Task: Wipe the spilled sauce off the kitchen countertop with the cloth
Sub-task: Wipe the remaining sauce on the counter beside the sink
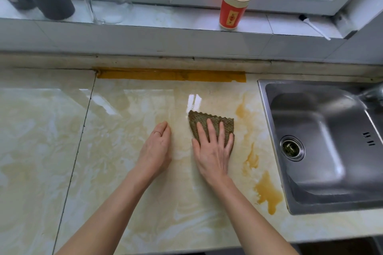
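Two hands lie on your countertop (41,130): your left hand (157,148), fingers straight, holds nothing; just right of it your right hand (213,151) presses flat on the cloth (209,119) (fingers spread, not curled); brown sauce (267,192) streaks the surface further right, beside the sink (323,120)

The right grip (213,151) presses flat on the cloth (209,119) on the tabletop (41,130) — fingers spread. The left grip (157,149) rests just beside it; sauce (268,192) streaks lie between cloth and sink (323,151).
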A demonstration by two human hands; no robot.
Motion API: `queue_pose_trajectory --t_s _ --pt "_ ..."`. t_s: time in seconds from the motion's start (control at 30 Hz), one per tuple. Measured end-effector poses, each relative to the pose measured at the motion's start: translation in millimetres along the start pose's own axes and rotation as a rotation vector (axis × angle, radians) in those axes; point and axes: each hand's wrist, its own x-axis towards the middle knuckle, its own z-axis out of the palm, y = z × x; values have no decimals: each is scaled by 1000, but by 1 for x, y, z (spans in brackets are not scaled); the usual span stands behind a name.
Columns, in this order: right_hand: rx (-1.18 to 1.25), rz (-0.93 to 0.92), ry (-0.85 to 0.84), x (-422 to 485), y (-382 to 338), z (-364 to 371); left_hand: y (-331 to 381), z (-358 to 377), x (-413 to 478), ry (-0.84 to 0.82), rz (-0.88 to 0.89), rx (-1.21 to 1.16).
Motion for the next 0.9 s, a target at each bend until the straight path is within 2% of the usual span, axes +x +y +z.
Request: queue_pose_trajectory --t_s 0.07,0.2,0.3,0.4,0.47,0.63,0.73,0.8,0.9 --pt "-46 -133 -38 10 -5 3 -2 4 2 6 -43 -39" --pt "-114 -223 -131 53 -4 -2 2 6 3 20 -61 -50" --pt "-140 -128 -135 79 10 -12 5 4 2 22 -73 -83" --pt "-68 60 -41 77 18 -13 5 1 4 -3 -86 -53" --pt "-17 105 6 65 7 -8 4 1 7 20 -66 -2" --pt "-68 -192 -96 63 -31 1 12 3 21 121 -57 16" --pt "-112 -258 -142 96 -21 -6 20 4 28 125 -43 39" --pt "-108 -182 -128 121 -2 -16 25 3 30 100 -88 -9" --pt "-61 34 -71 148 38 -30 27 1 31 74 -130 -48"
